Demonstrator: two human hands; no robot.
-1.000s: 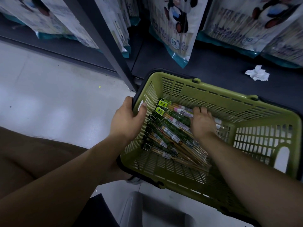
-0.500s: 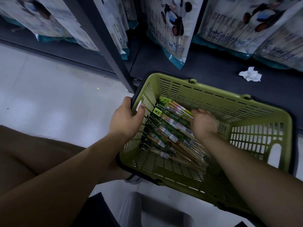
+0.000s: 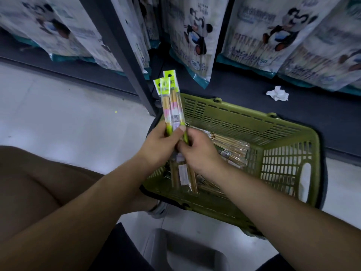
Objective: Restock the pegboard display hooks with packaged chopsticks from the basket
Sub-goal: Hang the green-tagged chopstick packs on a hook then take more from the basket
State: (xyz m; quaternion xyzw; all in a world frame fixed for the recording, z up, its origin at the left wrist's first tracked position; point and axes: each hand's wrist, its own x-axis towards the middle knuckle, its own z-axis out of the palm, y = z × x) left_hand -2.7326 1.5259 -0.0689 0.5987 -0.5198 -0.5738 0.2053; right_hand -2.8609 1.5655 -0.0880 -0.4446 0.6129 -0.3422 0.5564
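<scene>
Both hands are now lifted clear of the basket – a second ago the left was gripping its rim and the right was digging among the packets inside. Nearest the viewer, a brown trouser leg [image 3: 29, 182] is folding in from the left and a grey box [image 3: 185, 251] is sitting low on the pale floor [image 3: 68, 114]. Above those, the left hand [image 3: 158, 145] is gripping a small bundle of chopstick packs [image 3: 172, 106], fingers curling round the back and the thumb pressing flat on the front. The right hand [image 3: 201, 153] is touching it, closing on the lower half of the same bundle; its fingertips are hiding behind the packs, so the exact pinch cannot be told. The bundle is standing nearly upright over the near-left corner of the green basket [image 3: 244, 112], green header cards fanning at the top. More packets [image 3: 230, 147] are lying flat in the basket's bottom. Behind it a dark shelf post [image 3: 121, 55] is slanting up, and a crumpled tissue [image 3: 277, 93] is lying on the dark shelf base [image 3: 244, 92] – well apart from the basket. Farthest back, panda-printed bags [image 3: 195, 36] are hanging in rows.
</scene>
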